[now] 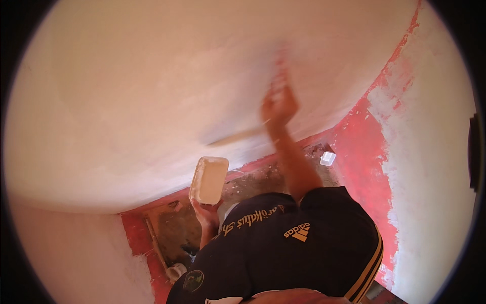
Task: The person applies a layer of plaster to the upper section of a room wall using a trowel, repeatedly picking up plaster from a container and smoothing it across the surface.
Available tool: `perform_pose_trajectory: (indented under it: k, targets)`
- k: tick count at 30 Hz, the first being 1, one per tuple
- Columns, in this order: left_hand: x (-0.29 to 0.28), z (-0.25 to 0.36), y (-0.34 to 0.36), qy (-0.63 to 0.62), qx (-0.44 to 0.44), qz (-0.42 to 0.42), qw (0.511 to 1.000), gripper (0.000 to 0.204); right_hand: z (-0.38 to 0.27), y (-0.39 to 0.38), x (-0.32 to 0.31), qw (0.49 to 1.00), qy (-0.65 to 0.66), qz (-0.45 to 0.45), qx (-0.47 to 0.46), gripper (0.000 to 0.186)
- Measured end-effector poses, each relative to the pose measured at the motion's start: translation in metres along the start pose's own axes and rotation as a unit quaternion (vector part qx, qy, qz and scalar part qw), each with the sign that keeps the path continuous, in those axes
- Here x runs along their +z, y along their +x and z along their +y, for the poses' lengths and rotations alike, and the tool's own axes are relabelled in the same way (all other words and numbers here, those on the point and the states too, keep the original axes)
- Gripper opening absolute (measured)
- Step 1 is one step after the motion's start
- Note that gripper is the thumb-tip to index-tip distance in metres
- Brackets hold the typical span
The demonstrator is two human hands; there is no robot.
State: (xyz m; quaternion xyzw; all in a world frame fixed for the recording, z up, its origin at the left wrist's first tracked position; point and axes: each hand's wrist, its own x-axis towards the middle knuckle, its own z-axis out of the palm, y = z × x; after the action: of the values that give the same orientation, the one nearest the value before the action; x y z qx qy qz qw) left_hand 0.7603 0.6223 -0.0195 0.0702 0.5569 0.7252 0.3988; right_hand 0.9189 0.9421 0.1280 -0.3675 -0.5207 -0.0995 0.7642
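Observation:
A shallow rectangular plasterer's pan (210, 180), cream-coloured and smeared with pale filler, rests tilted in my left hand (206, 215), which grips it from below. Up at the pale wall (142, 81), my right hand (280, 107) is closed and its outer part is smeared by motion. It seems to hold a wide, blade-like tool (235, 137) whose pale edge slants down toward the pan. The rest of that tool is a grey blur against the wall, so its exact kind cannot be made out.
Red paint (362, 147) shows along the right corner and the wall's foot, beside a white-coated wall (430, 152). A small white box (327, 158) lies on the littered floor. At lower left are a wooden stick (156, 243) and a white tub (175, 272).

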Motion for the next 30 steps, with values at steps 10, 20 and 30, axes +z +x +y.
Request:
perform_pose_trajectory:
  k: [10, 20, 30]
  targets:
    - [0.021, -0.03, -0.02, -0.019, 0.005, 0.003, 1.0, 0.064, 0.036, -0.021, -0.065, 0.968, 0.069, -0.204, 0.13, 0.032]
    - [0.034, -0.025, -0.009, -0.001, -0.022, 0.002, 1.0, 0.062, -0.041, -0.061, -0.005, 0.975, 0.142, -0.165, -0.041, 0.058]
    - [0.0, -0.009, -0.026, -0.017, 0.022, 0.013, 1.0, 0.063, 0.035, -0.015, -0.04, 0.972, 0.169, -0.097, 0.131, 0.038]
